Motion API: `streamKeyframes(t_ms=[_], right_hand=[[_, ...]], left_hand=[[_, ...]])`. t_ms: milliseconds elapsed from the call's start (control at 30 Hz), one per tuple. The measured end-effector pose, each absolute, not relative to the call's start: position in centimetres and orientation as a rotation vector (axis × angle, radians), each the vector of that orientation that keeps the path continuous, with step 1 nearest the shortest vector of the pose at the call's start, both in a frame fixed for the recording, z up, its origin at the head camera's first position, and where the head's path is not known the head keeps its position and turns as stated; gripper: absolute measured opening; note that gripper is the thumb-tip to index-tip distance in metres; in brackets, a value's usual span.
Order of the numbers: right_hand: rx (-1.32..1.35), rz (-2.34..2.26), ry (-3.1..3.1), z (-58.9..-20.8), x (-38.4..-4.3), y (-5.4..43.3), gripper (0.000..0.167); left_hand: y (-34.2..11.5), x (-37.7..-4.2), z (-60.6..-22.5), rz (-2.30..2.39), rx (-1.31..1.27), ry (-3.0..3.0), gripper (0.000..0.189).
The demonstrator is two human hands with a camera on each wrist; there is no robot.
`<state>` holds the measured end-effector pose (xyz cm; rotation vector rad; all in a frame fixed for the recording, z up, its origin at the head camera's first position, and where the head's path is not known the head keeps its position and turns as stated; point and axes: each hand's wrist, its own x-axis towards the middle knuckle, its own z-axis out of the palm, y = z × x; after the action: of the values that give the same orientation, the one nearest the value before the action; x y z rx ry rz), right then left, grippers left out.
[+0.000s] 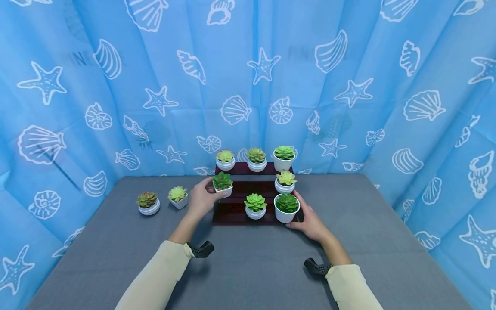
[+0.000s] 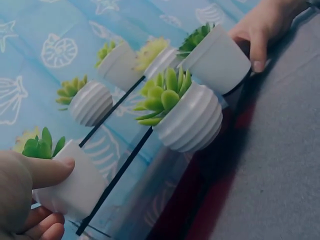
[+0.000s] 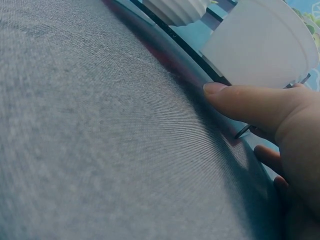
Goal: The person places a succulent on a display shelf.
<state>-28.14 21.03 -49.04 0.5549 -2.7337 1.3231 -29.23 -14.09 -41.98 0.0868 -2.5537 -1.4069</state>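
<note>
In the head view my left hand [image 1: 202, 199] pinches a square white pot with a dark green artificial-looking succulent [image 1: 222, 185] at the left end of the middle tier of a dark red three-tier display stand [image 1: 232, 214]. The thumb lies across the pot's front in the left wrist view; whether its base rests on the tier I cannot tell. My right hand [image 1: 308, 222] grips the right end of the bottom tier, thumb [image 3: 250, 102] at its front corner. Just beside that hand stands a large white pot with a green succulent [image 1: 287, 214]. A ribbed pot with a bright green succulent [image 1: 255, 212] occupies the bottom tier's middle.
Three potted succulents line the top tier, the right one in a taller pot [image 1: 283, 163]. A yellow-green succulent [image 1: 285, 183] sits right on the middle tier. On the grey table [image 1: 263, 267], left, stand a reddish succulent [image 1: 149, 209] and a pale green one [image 1: 178, 201]. A blue curtain [image 1: 248, 86] hangs behind.
</note>
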Motion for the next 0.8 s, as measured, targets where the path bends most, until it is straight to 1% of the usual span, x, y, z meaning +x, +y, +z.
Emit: streamKeyframes(t_ms=[233,567,800], right_hand=[[0.533,1.358,-2.752,-49.0,-28.0,21.1,0.106],[0.547,1.34,-2.735,-48.9,-28.0,21.1,0.105],[0.537,1.315,-2.753,-48.8,-28.1,21.0,0.105]], left_hand=[[-12.4,-30.0,-41.8,-1.553,0.059,-2.541,0.064],[-10.4,-30.7,-41.7,-1.689,0.068,-2.462,0.053],[-9.2,-30.9,-41.7,-1.7,0.07,-2.447,0.048]])
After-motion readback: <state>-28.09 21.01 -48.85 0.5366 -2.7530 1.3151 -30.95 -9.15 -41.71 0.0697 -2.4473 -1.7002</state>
